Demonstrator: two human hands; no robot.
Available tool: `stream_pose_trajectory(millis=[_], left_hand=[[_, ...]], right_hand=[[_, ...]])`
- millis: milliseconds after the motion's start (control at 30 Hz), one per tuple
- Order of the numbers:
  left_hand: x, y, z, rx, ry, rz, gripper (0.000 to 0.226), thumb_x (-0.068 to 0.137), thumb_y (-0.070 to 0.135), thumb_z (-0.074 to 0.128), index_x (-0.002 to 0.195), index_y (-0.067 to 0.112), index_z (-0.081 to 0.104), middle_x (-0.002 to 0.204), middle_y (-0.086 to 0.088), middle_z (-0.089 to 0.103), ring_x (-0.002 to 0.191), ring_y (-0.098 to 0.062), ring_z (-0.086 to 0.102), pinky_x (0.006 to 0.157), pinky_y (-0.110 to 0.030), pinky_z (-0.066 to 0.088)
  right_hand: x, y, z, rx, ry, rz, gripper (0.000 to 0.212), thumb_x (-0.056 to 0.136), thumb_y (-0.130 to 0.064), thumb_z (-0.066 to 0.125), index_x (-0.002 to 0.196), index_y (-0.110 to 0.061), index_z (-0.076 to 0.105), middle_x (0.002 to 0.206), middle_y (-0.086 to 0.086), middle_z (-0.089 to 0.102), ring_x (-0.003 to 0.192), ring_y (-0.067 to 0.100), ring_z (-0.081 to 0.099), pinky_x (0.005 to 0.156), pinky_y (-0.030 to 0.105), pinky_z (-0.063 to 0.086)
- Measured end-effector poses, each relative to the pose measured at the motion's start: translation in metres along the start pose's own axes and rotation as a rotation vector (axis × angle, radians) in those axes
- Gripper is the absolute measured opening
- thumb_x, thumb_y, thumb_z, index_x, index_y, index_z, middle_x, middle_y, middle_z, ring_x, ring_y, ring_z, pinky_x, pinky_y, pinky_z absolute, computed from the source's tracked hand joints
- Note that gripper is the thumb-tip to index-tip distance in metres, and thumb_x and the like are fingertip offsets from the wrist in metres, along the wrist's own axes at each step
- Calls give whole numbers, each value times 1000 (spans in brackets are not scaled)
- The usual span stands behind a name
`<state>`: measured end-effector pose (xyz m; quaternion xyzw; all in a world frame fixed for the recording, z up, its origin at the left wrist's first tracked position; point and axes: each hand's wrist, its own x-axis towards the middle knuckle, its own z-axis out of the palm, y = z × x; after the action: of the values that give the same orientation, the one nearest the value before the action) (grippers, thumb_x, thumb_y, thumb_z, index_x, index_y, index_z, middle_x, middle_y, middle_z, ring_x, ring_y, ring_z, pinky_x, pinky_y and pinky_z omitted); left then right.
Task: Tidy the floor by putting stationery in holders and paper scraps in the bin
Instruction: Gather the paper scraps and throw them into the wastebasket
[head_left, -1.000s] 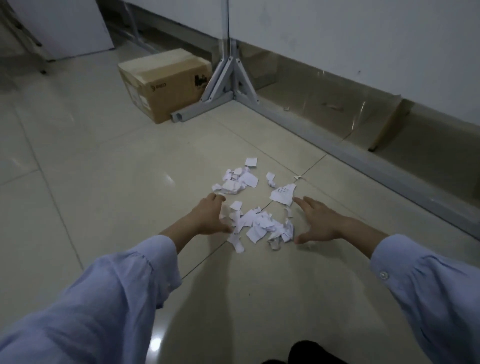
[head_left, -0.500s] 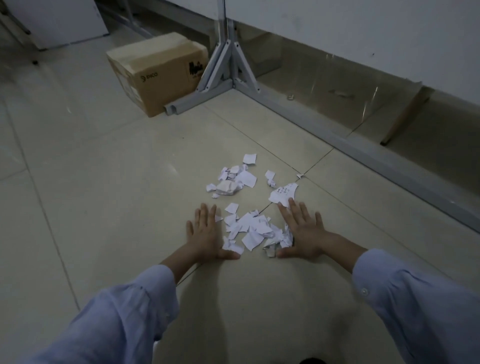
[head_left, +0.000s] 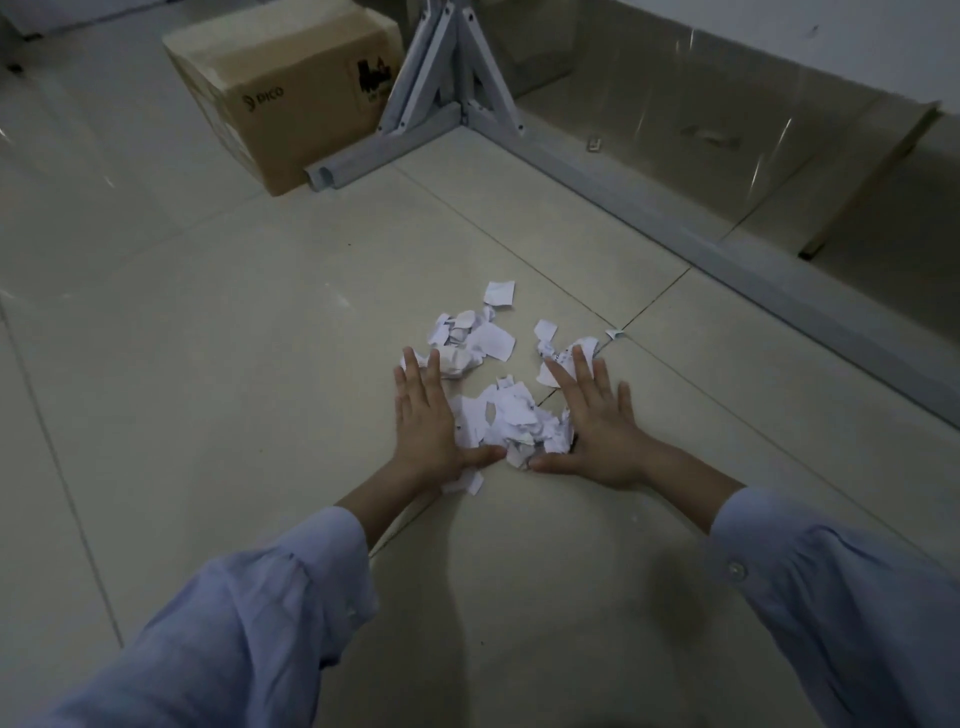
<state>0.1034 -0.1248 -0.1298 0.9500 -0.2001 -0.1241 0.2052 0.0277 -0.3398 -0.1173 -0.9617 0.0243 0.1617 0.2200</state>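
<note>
Torn white paper scraps (head_left: 506, 418) lie heaped on the pale tiled floor between my two hands. My left hand (head_left: 426, 423) lies flat on the floor at the heap's left side, fingers straight, thumb against the scraps. My right hand (head_left: 597, 421) lies flat on the right side, its fingers resting on a larger printed scrap (head_left: 563, 358). Further scraps (head_left: 470, 340) are scattered just beyond my fingertips, with a single piece (head_left: 500, 292) farthest out. No bin, holder or stationery is in view.
A brown cardboard box (head_left: 291, 98) stands at the back left beside a grey metal frame foot (head_left: 452, 104). A grey metal rail (head_left: 727, 249) runs along the wall to the right. A small scrap (head_left: 614, 333) lies near the rail.
Both hands have slid inward along the floor, pushing the near scraps into a tighter heap. My view has moved closer to the floor.
</note>
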Motion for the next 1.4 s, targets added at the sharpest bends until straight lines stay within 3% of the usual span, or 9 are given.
stream_pose_trajectory(millis=[167,333,467,633,767,867,1033,1233,1400], left_hand=[[15,-4,-9,-134,-16,19,146,50,68,77,146,18,-22,155,-8,-29,143,-30,-23,116,-50,-4],[40,-7,-21,-265,-35,62,140,45,81,58,149,18,-11,159,-3,-13,146,-20,-17,119,-51,2],[57,-5,-27,-366,-13,62,125,63,53,79,150,16,-3,159,-1,-3,147,-21,-2,120,-49,11],[73,-3,-30,-386,9,97,112,68,42,80,150,15,8,158,-3,12,145,-20,14,118,-45,18],[85,-5,-29,-341,-13,112,110,64,55,78,149,16,20,156,-5,23,145,-24,18,118,-48,18],[88,-11,-24,-262,-42,123,110,53,77,59,143,19,34,152,-2,34,145,-28,18,117,-48,18],[75,-15,-19,-300,-31,173,94,56,70,66,134,19,49,148,0,41,144,-21,22,116,-37,21],[43,-12,-13,-345,-30,191,79,63,52,72,131,18,50,141,-1,47,140,-16,30,104,-18,23],[31,-9,-17,-422,44,189,67,71,56,67,124,17,54,121,8,53,111,-7,50,87,-2,32]], right_hand=[[26,6,-10,37,69,23,110,66,-82,46,146,-42,-18,152,-5,-39,141,28,-31,113,58,-13],[62,8,-24,68,114,15,94,73,-82,33,148,-45,-10,155,-4,-33,143,29,-29,113,59,-14],[91,2,-31,123,150,-7,84,78,-77,34,148,-47,-2,158,-5,-24,144,28,-25,113,55,-13],[125,-5,-32,13,137,-67,79,85,-71,37,151,-41,5,161,-3,-12,148,28,-13,113,58,-8],[134,-6,-26,-44,114,-145,74,87,-68,35,151,-31,21,162,-2,4,149,25,-4,115,56,-6],[126,-5,-19,70,173,-207,62,94,-53,45,147,-22,34,160,-2,19,149,20,4,119,45,-1],[102,-7,-9,287,249,-233,50,93,-43,47,134,-15,54,150,1,41,145,15,23,117,28,8],[70,-15,5,464,269,-209,46,90,-38,50,126,-12,61,137,2,56,139,14,37,118,32,24],[56,-17,0,456,396,-299,38,89,-37,51,112,-12,66,113,5,65,109,18,59,94,32,48]])
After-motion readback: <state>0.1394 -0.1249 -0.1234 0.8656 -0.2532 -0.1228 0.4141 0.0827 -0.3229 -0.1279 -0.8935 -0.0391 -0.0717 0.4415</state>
